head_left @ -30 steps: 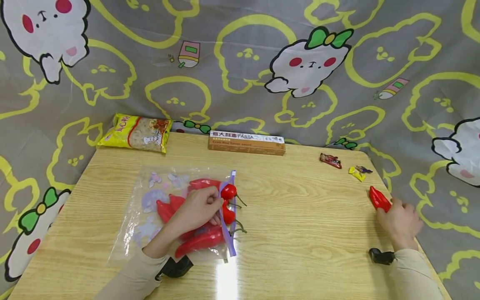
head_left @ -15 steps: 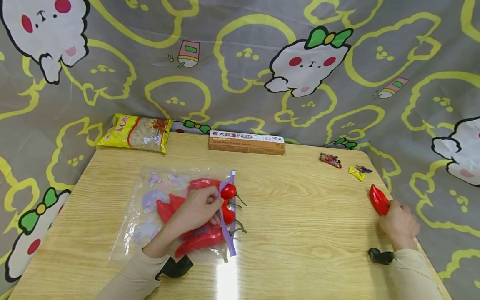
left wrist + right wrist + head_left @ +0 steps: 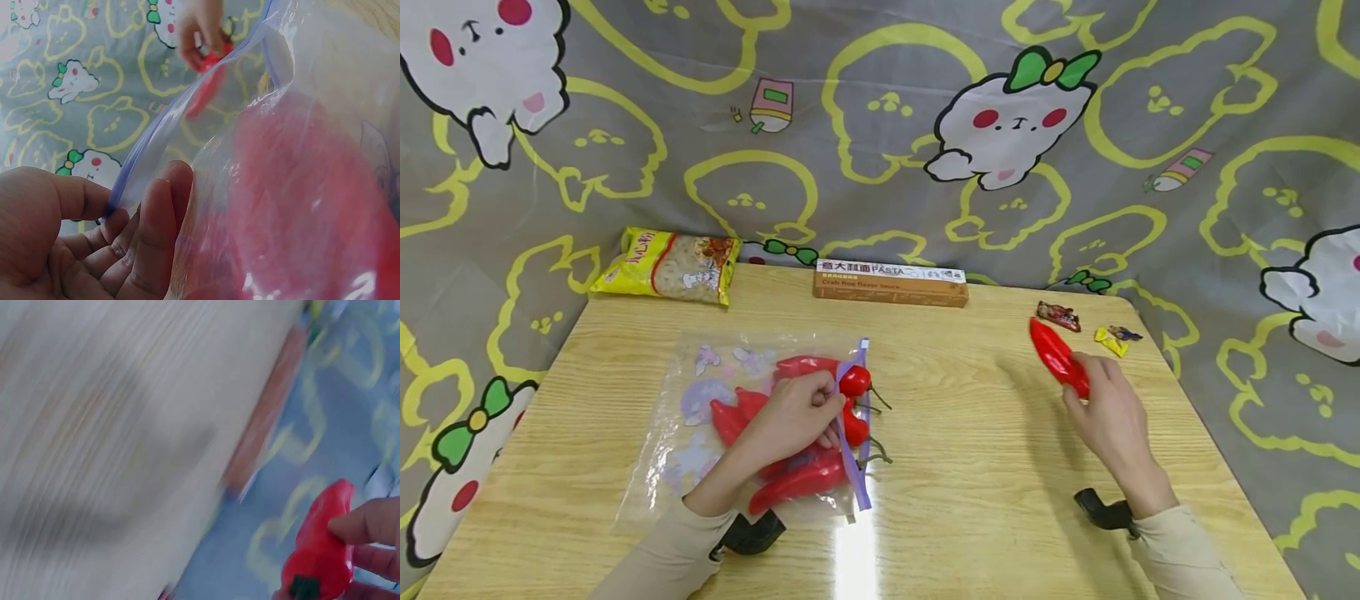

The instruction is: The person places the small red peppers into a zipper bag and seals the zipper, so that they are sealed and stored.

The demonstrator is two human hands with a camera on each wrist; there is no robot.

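My left hand (image 3: 793, 417) pinches the purple zip edge (image 3: 853, 467) of a clear plastic zip bag (image 3: 658, 450) lying on the table. Several red chili peppers (image 3: 801, 483) are inside, with green stems poking out past the bag's mouth on the right. In the left wrist view, thumb and finger grip the purple strip (image 3: 140, 147) and the mouth gapes. My right hand (image 3: 1108, 408) holds another red chili pepper (image 3: 1054, 350) above the table, right of the bag. The right wrist view shows this pepper (image 3: 322, 550) between thumb and fingers, its green stem end toward the camera.
A yellow food packet (image 3: 670, 267) lies at the back left of the table (image 3: 955, 500). Beside it, a pasta box (image 3: 891, 285) sits along the back edge. Small wrapped snacks, one dark red (image 3: 1058, 317) and one yellow (image 3: 1111, 342), lie at the back right.
My right hand has lifted the chili pepper from the table's right edge and carried it left toward the middle. The left hand stays at the bag's mouth.
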